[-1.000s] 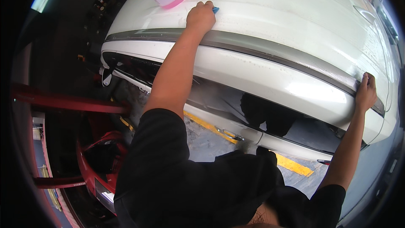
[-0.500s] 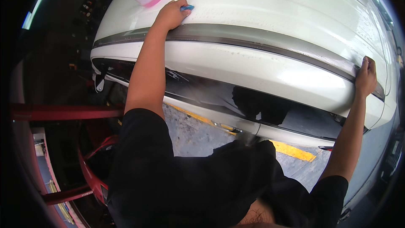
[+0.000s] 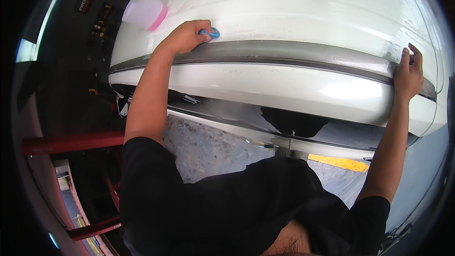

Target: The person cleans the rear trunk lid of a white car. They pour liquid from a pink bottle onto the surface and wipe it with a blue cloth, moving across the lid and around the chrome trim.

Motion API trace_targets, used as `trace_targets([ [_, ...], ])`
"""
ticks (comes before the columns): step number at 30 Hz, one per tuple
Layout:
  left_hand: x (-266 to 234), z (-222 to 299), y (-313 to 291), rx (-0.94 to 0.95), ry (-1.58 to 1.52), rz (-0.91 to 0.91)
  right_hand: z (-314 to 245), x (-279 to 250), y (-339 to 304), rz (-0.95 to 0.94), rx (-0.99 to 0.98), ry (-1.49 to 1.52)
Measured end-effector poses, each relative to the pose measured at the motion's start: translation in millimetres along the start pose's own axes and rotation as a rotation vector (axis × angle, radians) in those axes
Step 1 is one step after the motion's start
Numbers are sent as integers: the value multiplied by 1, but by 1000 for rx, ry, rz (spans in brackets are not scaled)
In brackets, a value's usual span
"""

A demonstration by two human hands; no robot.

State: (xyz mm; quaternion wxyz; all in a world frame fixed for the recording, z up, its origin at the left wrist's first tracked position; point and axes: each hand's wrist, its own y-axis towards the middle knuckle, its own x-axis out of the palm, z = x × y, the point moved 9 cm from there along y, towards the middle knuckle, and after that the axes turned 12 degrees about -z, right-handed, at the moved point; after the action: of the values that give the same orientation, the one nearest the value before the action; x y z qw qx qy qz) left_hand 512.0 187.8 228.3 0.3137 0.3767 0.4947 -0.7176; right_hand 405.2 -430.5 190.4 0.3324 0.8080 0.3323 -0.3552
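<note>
Under me lies the wet white car roof point(image 3: 284, 19), edged by a grey roof rail strip point(image 3: 284, 52). My left hand point(image 3: 187, 35) pinches a blue clay bar point(image 3: 210, 33), a small soft-looking lump, against the roof just above the strip. Part of the clay is hidden by the fingers. At the right end of the strip rests my right hand point(image 3: 408, 73), holding nothing, its thumb and forefinger apart and the other fingers partly curled. A clear plastic container point(image 3: 142, 9) with pink liquid stands on the roof, up and left of my left hand.
Below the roof edge are the dark side windows point(image 3: 227, 109) and a door handle point(image 3: 259, 143). A red metal beam point(image 3: 71, 143) stands at the left. Grey floor point(image 3: 199, 149) with a yellow line point(image 3: 336, 162) shows beneath the car.
The view has shifted, so the roof and container sit lower and further left. The blue clay bar shows more in my left hand. My right forefinger has lifted away from the thumb.
</note>
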Motion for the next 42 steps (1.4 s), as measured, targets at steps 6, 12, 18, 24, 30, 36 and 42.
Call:
trace_targets([
  [6,20,187,45,364,113,-98,-4,-5,2,6,-29,23],
  [12,-2,84,26,15,258,-195,-17,-15,-4,8,-81,75],
  [18,13,149,38,256,202,-104,-25,-15,-4,6,-132,51],
  [24,62,428,131,659,291,-134,-20,-16,-3,32,-157,58],
  [30,50,362,102,684,192,-117,-19,-18,-1,18,-149,79],
  [36,24,228,48,405,291,-250,-27,-21,-9,191,-275,103],
  [42,50,399,117,780,298,-232,-13,-30,-11,396,-292,143],
])
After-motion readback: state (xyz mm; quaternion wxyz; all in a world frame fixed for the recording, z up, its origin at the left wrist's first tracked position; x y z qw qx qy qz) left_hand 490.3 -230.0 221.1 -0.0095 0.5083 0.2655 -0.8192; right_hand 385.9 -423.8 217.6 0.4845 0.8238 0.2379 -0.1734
